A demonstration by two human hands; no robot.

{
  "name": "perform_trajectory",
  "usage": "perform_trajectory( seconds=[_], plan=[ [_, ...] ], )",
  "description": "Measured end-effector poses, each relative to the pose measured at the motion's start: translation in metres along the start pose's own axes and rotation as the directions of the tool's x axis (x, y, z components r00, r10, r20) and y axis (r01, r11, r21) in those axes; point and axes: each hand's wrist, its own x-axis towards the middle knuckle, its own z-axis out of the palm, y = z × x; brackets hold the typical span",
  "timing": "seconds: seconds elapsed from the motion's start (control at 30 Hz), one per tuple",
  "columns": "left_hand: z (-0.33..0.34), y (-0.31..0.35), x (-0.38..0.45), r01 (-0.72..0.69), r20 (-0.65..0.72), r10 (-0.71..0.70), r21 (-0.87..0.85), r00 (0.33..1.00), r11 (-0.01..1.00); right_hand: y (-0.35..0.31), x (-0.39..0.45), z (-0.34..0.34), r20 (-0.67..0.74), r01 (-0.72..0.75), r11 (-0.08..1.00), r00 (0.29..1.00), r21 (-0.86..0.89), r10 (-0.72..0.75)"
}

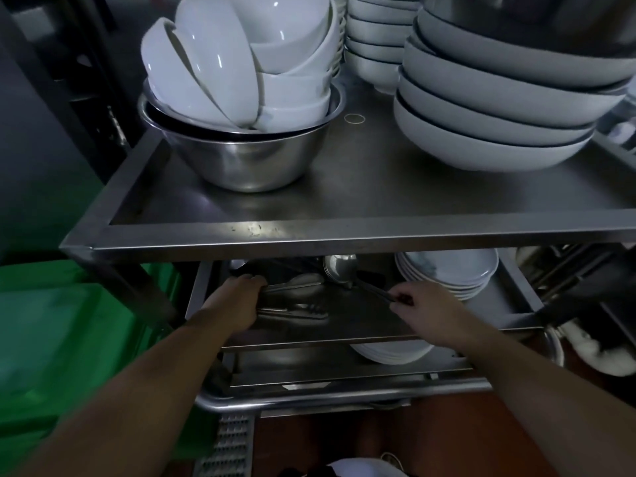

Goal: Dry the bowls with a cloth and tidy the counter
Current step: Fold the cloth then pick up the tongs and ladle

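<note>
Two hands reach under the top shelf of a brushed steel cart, onto its second shelf point(309, 325). Left hand point(237, 301) curls its fingers over the ends of some flat metal utensils point(296, 311) (tongs or servers, hard to tell in the dim light) lying on that shelf. Right hand point(420, 311) pinches the thin dark handle of a steel ladle point(339, 270), whose rounded, shiny bowl lies further in, between the two hands. Just beyond the right hand sits a low stack of glossy white plates point(447, 273); below it, on a lower tier, another stack of white plates point(392, 352) shows its smooth rim.

Above both hands is the upper surface point(344, 197), matte steel with a raised square rim. Over the left hand stands a polished metal mixing bowl point(241, 160), round and deep, holding several glossy white bowls point(220, 67) tipped on their sides and nested against one another. Over the right hand rises a stack of wide, shallow grey-white bowls point(488, 125) with dark rims, and between the two groups, further back, a column of small white dishes point(378, 36). Left of the left arm lies something green and smooth point(69, 339). No cloth can be made out.
</note>
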Motion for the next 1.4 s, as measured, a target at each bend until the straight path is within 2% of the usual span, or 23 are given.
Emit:
perform_trajectory(
  seconds=[0.33,0.47,0.83,0.97,1.2,1.4],
  plan=[
    [0.001,-0.005,-0.007,0.058,0.046,-0.054,-0.088,0.997,0.994,-0.001,0.022,0.006,0.107,0.097,0.984,0.991,-0.151,-0.082],
    [0.002,-0.004,-0.015,0.105,0.003,-0.105,-0.129,0.994,0.986,0.005,0.027,0.011,0.138,0.112,0.982,0.986,-0.155,-0.091],
    [0.005,0.017,-0.033,0.069,-0.085,-0.082,-0.149,0.993,0.986,-0.002,0.045,0.019,0.245,0.184,0.958,0.961,-0.219,-0.128],
    [0.006,0.024,-0.038,0.062,-0.096,-0.074,-0.123,0.993,0.990,-0.002,0.047,0.026,0.217,0.188,0.945,0.967,-0.267,-0.131],
    [0.006,0.033,-0.046,0.069,-0.111,-0.078,-0.081,0.991,0.994,-0.010,0.044,0.036,0.083,0.128,0.907,0.991,-0.401,-0.103],
    [0.008,0.044,-0.048,0.066,-0.153,-0.077,-0.074,0.985,0.995,-0.019,0.041,0.035,0.072,0.097,0.890,0.995,-0.445,-0.072]
  ],
)
